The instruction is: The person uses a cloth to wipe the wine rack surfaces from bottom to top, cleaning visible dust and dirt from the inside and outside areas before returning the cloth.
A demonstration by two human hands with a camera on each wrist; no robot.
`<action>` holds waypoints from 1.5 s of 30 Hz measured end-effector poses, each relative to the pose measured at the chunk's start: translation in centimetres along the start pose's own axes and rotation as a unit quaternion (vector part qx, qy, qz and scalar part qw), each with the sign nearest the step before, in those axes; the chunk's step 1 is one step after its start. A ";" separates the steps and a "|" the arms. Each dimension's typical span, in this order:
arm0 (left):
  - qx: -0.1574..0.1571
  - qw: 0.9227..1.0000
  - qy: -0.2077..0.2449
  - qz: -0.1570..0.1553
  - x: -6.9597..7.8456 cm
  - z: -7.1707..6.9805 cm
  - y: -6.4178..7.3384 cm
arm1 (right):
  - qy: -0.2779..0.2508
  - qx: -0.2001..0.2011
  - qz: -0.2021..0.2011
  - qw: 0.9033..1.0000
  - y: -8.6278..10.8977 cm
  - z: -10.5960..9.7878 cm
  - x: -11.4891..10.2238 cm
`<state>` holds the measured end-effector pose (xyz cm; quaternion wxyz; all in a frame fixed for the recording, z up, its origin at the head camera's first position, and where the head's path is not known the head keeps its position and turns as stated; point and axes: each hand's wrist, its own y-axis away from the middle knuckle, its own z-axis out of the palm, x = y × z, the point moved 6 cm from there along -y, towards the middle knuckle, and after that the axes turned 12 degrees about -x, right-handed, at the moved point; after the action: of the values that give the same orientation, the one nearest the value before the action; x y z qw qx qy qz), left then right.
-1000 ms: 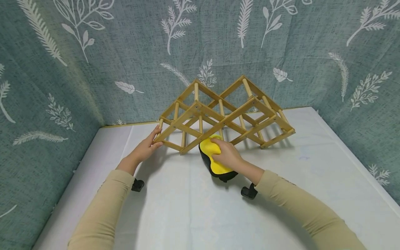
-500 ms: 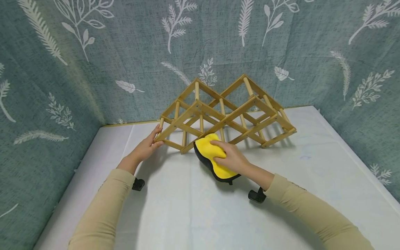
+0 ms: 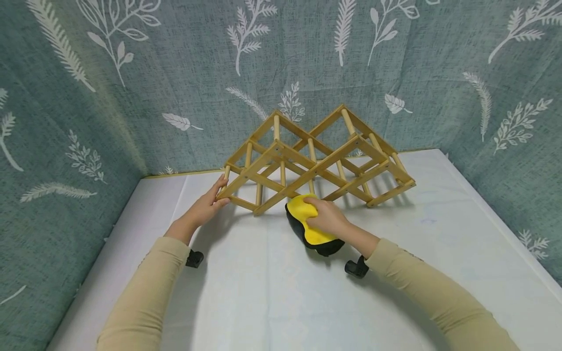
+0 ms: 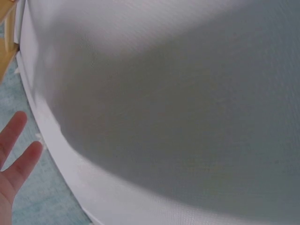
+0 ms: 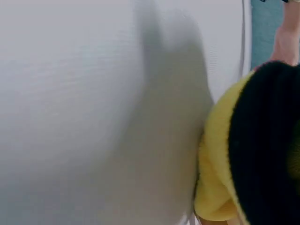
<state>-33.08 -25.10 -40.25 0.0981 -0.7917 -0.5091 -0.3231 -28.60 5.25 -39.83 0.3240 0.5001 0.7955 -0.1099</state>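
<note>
A wooden folding wine rack [image 3: 315, 171], made of crossed slats and round dowels, stands at the back of the table. My left hand [image 3: 205, 206] holds its left end corner, thumb in front and fingers behind. In the left wrist view two fingers [image 4: 22, 166] of that hand stick out straight, beside a piece of the rack [image 4: 9, 30]. My right hand [image 3: 328, 217] grips a bunched cloth [image 3: 299, 208], yellow on top with a dark border and underside. The cloth's upper edge overlaps the rack's lower front slat. In the right wrist view the cloth [image 5: 220, 136] hides the right fingers.
A white cover [image 3: 246, 292] lies over the table. Grey-green curtains [image 3: 193, 87] with white leaf prints hang close behind and at both sides. A black wrist camera [image 3: 356, 267] hangs under the right wrist, another [image 3: 194, 259] by the left.
My right hand and the cloth went slightly left and toward me, then back right a little; the cloth's folds shifted. The left hand and the rack look unmoved.
</note>
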 end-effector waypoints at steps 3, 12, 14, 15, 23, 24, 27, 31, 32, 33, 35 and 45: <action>0.001 1.000 0.002 -0.002 0.0 0.1 0.0 | -0.020 0.024 -0.021 0.999 -0.4 0.2 -0.4; 0.000 1.000 -0.002 0.002 0.2 0.0 0.0 | -0.072 0.068 -0.074 0.992 -0.2 0.4 -1.8; 0.000 1.000 -0.003 0.000 0.1 0.0 0.0 | -0.077 0.068 -0.081 0.991 0.0 0.4 -2.1; 0.000 1.000 -0.003 -0.001 0.0 0.0 0.0 | -0.079 0.070 -0.086 0.991 0.1 0.3 -2.2; -0.005 1.000 0.003 -0.003 0.1 -0.1 0.0 | -0.076 0.090 -0.117 0.986 1.4 -0.1 -3.8; -0.005 1.000 0.002 -0.003 0.1 -0.1 0.0 | -0.072 0.089 -0.114 0.987 1.4 -0.1 -4.0; -0.003 1.000 -0.003 -0.004 0.0 -0.1 0.0 | -0.067 0.082 -0.099 0.989 1.0 -0.2 -4.6; -0.003 1.000 -0.003 -0.003 0.0 0.0 0.0 | -0.072 0.090 -0.085 0.990 0.2 -0.3 -5.2; -0.002 1.000 -0.002 -0.002 0.0 0.0 0.0 | -0.075 0.091 -0.082 0.990 0.0 -0.3 -5.4; -0.001 1.000 -0.002 0.000 0.1 0.0 0.1 | -0.077 0.093 -0.077 0.990 -0.2 -0.3 -5.6; 0.002 1.000 -0.003 0.002 0.2 0.0 0.1 | -0.083 0.094 -0.074 0.989 -0.6 -0.3 -6.1; 0.004 1.000 -0.003 -0.002 0.2 0.0 0.2 | -0.105 0.111 -0.110 0.982 -1.9 -0.9 -8.2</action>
<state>-32.87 -25.04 -40.13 0.0994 -0.7914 -0.5120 -0.3188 -28.19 -1.17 -34.28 0.3338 0.4287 0.7899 -0.2844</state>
